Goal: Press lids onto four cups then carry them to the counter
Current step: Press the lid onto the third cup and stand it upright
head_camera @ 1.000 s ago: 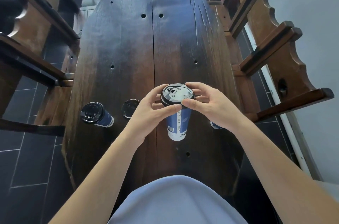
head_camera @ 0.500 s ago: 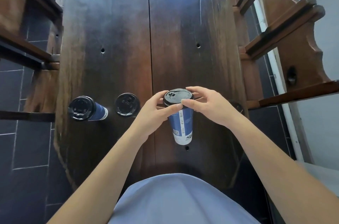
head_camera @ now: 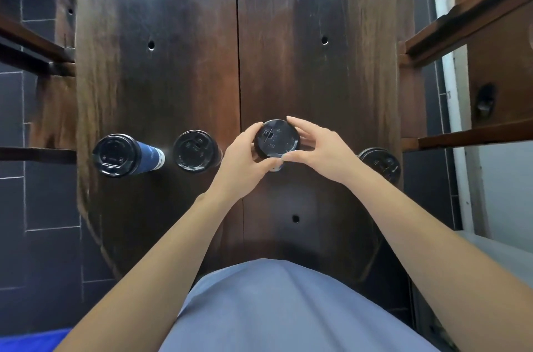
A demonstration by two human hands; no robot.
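lid (head_camera: 277, 139) sat flat on the upright cup, dead between both hands | left hand (head_camera: 245, 161) and right hand (head_camera: 318, 150) fingers pinched its rim from opposite sides | table (head_camera: 288, 49)

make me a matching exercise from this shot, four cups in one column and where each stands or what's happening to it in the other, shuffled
Things
1. far-left cup
2. second cup
3. middle cup
4. right cup

Places or states
a. partly hidden behind the right wrist
b. gripped at its lid by the left hand and the right hand
c. nearest the table edge on the left, blue side showing
d. lidded, standing free just left of the left hand

Pairs: 1-c, 2-d, 3-b, 4-a
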